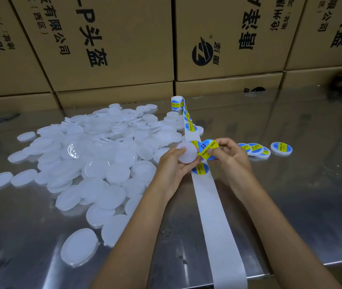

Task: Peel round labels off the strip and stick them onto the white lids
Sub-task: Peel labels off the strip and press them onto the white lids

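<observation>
Now two hands (pixel 203 161) — four labelled lids (pixel 281 148).

We see even, cool overhead light. The shiny silver metal desk (pixel 291 184) throws back soft glare and blurred reflections of the brown printed cardboard boxes (pixel 113 42). Wide-angle distortion bends the edges; corners darken and soften.

Shiny metal table (pixel 291 205) — white lids (pixel 95 155), label strip (pixel 213 205), labelled lids (pixel 281 147)
</observation>
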The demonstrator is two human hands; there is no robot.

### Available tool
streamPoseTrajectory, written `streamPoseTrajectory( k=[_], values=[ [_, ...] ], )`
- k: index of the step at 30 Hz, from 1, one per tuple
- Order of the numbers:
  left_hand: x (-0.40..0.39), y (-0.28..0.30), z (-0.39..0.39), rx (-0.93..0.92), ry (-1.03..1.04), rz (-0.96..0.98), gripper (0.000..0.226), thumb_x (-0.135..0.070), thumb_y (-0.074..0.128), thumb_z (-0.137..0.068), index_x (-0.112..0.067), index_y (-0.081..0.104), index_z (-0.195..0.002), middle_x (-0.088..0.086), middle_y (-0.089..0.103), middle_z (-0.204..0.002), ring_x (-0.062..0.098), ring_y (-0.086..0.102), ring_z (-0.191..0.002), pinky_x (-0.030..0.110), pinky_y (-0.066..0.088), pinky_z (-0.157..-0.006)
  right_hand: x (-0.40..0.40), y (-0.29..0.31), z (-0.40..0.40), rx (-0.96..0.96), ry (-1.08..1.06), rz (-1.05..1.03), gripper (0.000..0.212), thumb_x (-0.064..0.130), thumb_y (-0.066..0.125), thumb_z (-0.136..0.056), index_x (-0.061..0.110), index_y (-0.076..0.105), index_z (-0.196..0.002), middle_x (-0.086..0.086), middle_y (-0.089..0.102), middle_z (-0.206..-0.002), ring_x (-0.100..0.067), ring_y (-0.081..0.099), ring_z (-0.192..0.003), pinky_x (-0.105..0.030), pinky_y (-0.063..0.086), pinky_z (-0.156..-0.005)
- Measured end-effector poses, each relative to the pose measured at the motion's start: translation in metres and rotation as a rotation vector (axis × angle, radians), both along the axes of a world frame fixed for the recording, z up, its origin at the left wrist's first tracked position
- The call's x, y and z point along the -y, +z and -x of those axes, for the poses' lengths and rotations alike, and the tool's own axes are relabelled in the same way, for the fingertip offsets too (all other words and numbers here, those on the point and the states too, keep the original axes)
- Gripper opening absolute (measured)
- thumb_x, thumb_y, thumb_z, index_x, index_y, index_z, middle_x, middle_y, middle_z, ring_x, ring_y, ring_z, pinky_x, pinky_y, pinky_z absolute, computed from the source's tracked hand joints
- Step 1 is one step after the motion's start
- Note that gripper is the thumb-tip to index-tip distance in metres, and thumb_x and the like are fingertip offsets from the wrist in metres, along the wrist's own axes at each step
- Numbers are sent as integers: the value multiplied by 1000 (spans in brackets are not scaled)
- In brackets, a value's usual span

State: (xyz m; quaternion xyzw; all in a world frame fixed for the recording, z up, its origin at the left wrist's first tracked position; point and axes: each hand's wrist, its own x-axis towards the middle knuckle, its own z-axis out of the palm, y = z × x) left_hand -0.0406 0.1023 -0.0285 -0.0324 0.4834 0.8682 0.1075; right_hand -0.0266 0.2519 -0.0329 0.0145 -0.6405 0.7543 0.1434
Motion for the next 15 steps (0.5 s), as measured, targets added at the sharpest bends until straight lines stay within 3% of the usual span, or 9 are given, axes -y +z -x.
streamPoseTrajectory(
  k=[3,8,13,15],
  values=[
    [-3,2,-7,31,-74,-81,31,-14,39,-106,0,58,-126,20,67,-125,30,66,-112,40,50,-106,11,1,-2,-44,-30,-52,23,-6,69,-83,14,62,-90,5,72,-78,-4,68,-72,-17,53,-64],
    [-7,3,-12,61,-97,-85,41,-17,33,-106,6,55,-132,21,70,-111,25,69,-99,31,57,-88,26,-2,-6,-132,-67,-223,25,-7,71,-81,11,59,-93,0,66,-81,-6,61,-69,-16,51,-62],
    [-8,4,-13,70,-94,-94,42,-17,35,-106,7,53,-136,28,63,-128,28,66,-107,33,54,-95,25,-5,-5,-138,-88,-272,30,-6,72,-81,18,59,-91,5,66,-79,-4,61,-68,-17,51,-62],
    [-9,3,-13,69,-100,-96,42,-18,36,-105,6,54,-135,27,65,-125,28,67,-107,32,55,-93,24,-6,-4,-136,-90,-287,32,-4,73,-80,22,58,-90,6,67,-79,-3,62,-68,-17,51,-63]
  ],
)
